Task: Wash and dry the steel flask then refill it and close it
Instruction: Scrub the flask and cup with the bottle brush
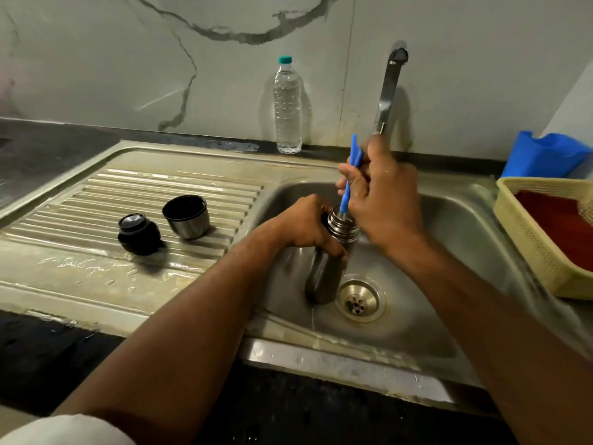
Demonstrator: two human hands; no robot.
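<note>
Left hand fingers wrapped around the steel flask just below its neck, flask upright in the sink beside the drain. Right hand grips a blue brush, its lower end inside the flask mouth. Cup lid and stopper on the drainboard.

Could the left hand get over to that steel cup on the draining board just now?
Probably yes, but not right away. The left hand grips the steel flask over the sink while the right hand works a blue brush inside it. Nothing stands between it and the steel cup; it must let go first.
</note>
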